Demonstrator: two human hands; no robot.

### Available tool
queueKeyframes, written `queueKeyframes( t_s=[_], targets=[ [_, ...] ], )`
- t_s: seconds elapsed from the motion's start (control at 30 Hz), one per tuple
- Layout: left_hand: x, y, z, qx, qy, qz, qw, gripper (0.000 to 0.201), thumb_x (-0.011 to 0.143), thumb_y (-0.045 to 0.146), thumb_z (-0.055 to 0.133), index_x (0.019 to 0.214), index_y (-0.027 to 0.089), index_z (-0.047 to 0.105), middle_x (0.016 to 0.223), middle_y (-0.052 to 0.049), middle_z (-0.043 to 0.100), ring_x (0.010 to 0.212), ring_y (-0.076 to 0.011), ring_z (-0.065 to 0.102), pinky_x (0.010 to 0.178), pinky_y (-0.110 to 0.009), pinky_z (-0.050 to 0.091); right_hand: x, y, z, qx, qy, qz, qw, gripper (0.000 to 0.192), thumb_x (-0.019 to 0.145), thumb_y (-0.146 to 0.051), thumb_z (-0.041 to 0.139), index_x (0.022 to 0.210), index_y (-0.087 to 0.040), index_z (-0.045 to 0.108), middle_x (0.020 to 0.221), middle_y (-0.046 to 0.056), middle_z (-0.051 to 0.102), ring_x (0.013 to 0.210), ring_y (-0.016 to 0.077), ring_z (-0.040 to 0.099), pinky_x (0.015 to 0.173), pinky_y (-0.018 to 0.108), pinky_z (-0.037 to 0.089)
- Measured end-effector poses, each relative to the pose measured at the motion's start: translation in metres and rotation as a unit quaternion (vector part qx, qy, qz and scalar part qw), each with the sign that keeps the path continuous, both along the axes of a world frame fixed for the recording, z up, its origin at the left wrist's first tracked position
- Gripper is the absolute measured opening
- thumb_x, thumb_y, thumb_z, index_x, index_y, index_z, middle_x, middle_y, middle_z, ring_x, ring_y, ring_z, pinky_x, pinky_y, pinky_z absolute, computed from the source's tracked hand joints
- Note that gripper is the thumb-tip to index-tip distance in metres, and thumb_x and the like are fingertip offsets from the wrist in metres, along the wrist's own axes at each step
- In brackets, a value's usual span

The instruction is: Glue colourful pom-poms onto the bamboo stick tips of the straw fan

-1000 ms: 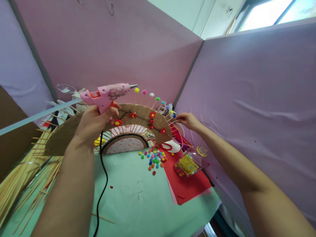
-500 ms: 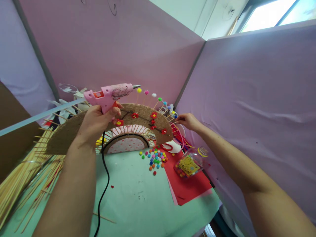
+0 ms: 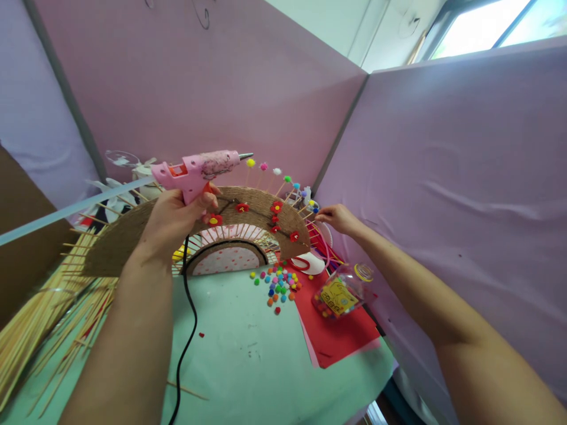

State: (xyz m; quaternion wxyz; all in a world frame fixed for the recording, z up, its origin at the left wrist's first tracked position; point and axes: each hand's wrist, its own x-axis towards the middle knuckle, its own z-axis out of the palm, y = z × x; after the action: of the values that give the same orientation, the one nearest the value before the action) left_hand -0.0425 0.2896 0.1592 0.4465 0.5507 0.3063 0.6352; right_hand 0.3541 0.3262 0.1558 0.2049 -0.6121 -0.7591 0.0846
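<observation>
My left hand (image 3: pixel 179 215) is wrapped round the grip of a pink hot glue gun (image 3: pixel 201 168), its metal nozzle pointing right. A pale blue glue stick (image 3: pixel 75 206) juts from the back of the gun. Behind that hand stands a half-round fan (image 3: pixel 257 199) of twine and thin sticks, decorated with red felt flowers (image 3: pixel 276 206). Coloured pompoms, one of them yellow (image 3: pixel 250 163), tip the sticks along its upper right edge. My right hand (image 3: pixel 339 218) pinches at the fan's right end, close to a dark blue pompom (image 3: pixel 315 210); what lies between its fingertips is too small to make out.
Loose pompoms (image 3: pixel 279 286) lie on the green tabletop (image 3: pixel 239 354). Right of them, a clear jar (image 3: pixel 339 295) rests on red paper (image 3: pixel 328 342) near red-handled scissors (image 3: pixel 301 264). Bundled sticks (image 3: pixel 48 295) fill the left side. The gun's black cord (image 3: pixel 190 330) runs towards me. Pink partitions surround the table.
</observation>
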Motion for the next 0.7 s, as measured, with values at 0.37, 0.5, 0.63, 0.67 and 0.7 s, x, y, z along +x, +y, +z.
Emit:
queueKeyframes(
  t_s=[0.37,0.5,0.63,0.67,0.7],
  targets=[
    [0.000,0.001,-0.002,-0.001,0.008,0.012,1.000,0.027,0.071,0.037,0.077,0.083,0.014,0.068,0.071,-0.001,0.062,0.050,-0.0069,0.050,0.047,-0.019,0.044,0.013,-0.003,-0.004,-0.031,0.167,0.034,0.985,0.042,0.062,-0.048,0.077,0.090,-0.017,0.072,0.087,0.007,0.074,0.076,0.0182,0.064,0.076,0.031,0.051],
    [0.000,0.001,-0.002,-0.007,0.001,0.004,1.000,0.027,0.071,0.037,0.077,0.084,0.016,0.068,0.072,0.000,0.062,0.052,-0.0071,0.049,0.048,-0.020,0.043,0.010,0.002,-0.009,0.008,0.141,0.018,0.990,0.034,0.063,-0.046,0.073,0.080,-0.017,0.072,0.078,0.005,0.072,0.071,0.0173,0.061,0.070,0.030,0.048],
    [-0.001,0.002,-0.003,0.005,0.014,0.008,1.000,0.025,0.073,0.036,0.076,0.085,0.015,0.068,0.067,0.000,0.060,0.052,-0.0078,0.049,0.048,-0.019,0.041,0.005,0.001,-0.004,0.011,0.069,0.020,0.997,0.030,0.070,-0.046,0.066,0.076,-0.017,0.072,0.069,0.002,0.068,0.065,0.0152,0.056,0.064,0.027,0.042],
    [-0.001,0.002,-0.004,0.009,0.017,0.010,1.000,0.024,0.073,0.035,0.076,0.085,0.015,0.068,0.067,0.000,0.061,0.052,-0.0078,0.049,0.048,-0.019,0.041,0.004,0.000,-0.002,0.007,0.052,0.021,0.998,0.030,0.072,-0.046,0.064,0.074,-0.017,0.071,0.067,0.001,0.067,0.063,0.0146,0.055,0.062,0.027,0.041],
    [-0.002,0.003,-0.004,0.013,0.020,0.013,1.000,0.024,0.074,0.034,0.076,0.085,0.015,0.069,0.068,0.000,0.062,0.051,-0.0077,0.050,0.048,-0.020,0.041,0.003,-0.001,-0.001,0.004,0.038,0.020,0.999,0.031,0.074,-0.046,0.062,0.073,-0.017,0.071,0.064,0.001,0.066,0.062,0.0141,0.053,0.061,0.026,0.040]
  ],
)
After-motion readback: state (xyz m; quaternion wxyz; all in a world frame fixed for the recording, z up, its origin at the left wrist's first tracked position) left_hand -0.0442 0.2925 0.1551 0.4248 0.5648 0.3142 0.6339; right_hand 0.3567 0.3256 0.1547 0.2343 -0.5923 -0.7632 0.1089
